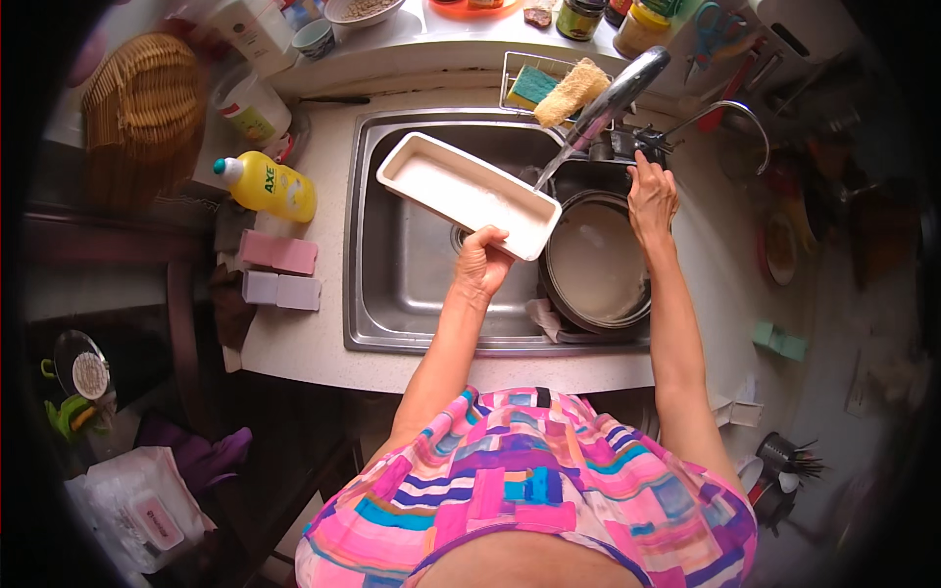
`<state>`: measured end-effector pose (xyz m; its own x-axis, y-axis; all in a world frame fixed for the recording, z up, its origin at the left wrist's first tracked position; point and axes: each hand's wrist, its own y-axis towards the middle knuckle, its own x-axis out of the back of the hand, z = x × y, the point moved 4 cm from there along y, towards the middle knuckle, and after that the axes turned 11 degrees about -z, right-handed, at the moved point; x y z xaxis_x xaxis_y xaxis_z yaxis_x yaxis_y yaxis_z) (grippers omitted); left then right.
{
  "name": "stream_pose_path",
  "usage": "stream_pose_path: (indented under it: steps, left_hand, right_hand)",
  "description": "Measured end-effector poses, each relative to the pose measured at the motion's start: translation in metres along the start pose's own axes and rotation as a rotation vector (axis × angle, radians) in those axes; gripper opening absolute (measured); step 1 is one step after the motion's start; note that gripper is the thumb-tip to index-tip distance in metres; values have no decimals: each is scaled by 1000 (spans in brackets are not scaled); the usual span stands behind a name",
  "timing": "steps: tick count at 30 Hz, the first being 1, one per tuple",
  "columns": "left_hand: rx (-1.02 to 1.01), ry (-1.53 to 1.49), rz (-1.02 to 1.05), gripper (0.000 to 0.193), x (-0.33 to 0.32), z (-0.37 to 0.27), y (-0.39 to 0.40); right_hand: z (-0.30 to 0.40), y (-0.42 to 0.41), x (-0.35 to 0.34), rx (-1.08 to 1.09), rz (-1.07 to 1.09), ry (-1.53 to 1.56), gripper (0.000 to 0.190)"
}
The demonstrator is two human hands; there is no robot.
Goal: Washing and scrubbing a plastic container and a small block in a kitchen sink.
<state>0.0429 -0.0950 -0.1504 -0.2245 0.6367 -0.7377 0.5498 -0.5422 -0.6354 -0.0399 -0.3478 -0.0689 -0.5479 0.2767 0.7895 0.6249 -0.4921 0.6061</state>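
My left hand (484,266) grips the long side of a white rectangular plastic tray (463,187), thumb over the rim, tilted above the stainless steel sink (412,294). Clear water from the chrome faucet (617,95) runs down at the tray's far right side. My right hand (653,198) reaches to the dark fittings at the faucet's base, fingers extended and nothing visible in its grasp. Whether its fingertips press on a lever is hard to see. Below it, in the sink's right part, a round pot (595,264) holds cloudy liquid.
Left of the sink stand a yellow dish soap bottle (272,186), pink blocks (279,252) and pale lilac blocks (281,289). A wire rack behind it carries a green-and-yellow sponge (533,87) and a loofah (573,92). A thin curved tap (735,106) rises at right. Jars (581,18) line the ledge.
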Motion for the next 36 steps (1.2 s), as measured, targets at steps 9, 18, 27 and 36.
stream_pose_path:
  steps: [9, 18, 27, 36]
  left_hand:
    - [250, 5, 94, 67, 3, 28, -19]
    - [340, 98, 140, 67, 17, 33, -28]
    - [250, 325, 198, 60, 21, 20, -5]
    - [-65, 541, 113, 34, 29, 20, 14]
  right_hand:
    - [75, 2, 17, -411, 185, 908, 20]
    - [83, -19, 2, -310, 779, 632, 66]
    - [80, -40, -1, -440, 799, 832, 50]
    - [89, -47, 2, -365, 596, 717, 45]
